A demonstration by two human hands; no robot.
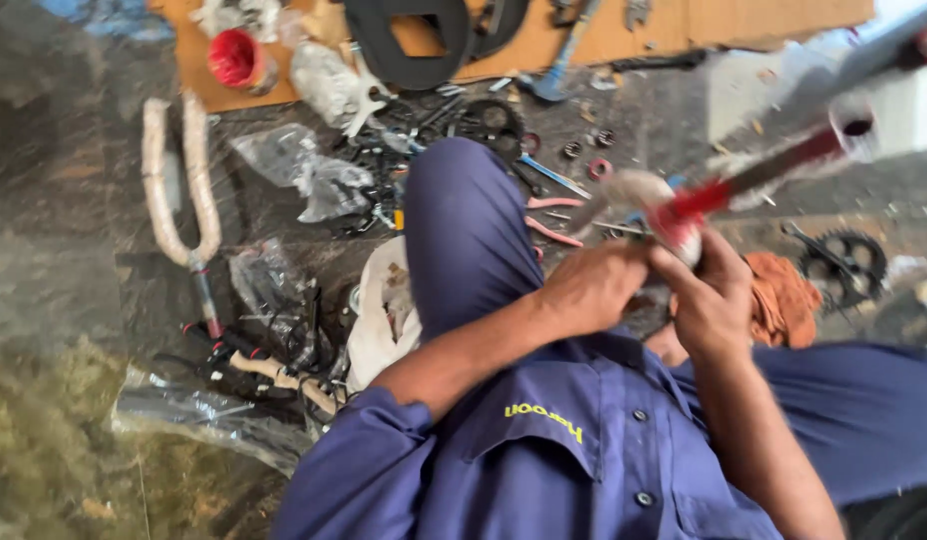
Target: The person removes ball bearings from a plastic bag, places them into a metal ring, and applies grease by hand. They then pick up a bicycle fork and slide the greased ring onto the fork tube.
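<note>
- Both of my hands meet at the near end of a red-and-silver metal bicycle frame tube (754, 178) that runs up to the far right, blurred.
- My left hand (589, 288) is clenched around that end, beside a pale rounded fitting (634, 188).
- My right hand (712, 300) grips the red tube end just right of it, fingers wrapped.
- An orange cloth (784, 295) lies on my right knee, touching the right hand.
- Loose parts lie on the dark stone floor (54, 240): a black toothed chainring (852, 262) at right, pink-handled pliers (554, 228) beyond my knee, a cream-taped handlebar (179, 180) at left.
- Work looks mid-way; I judge the fitting not yet settled, parts unmounted.
</note>
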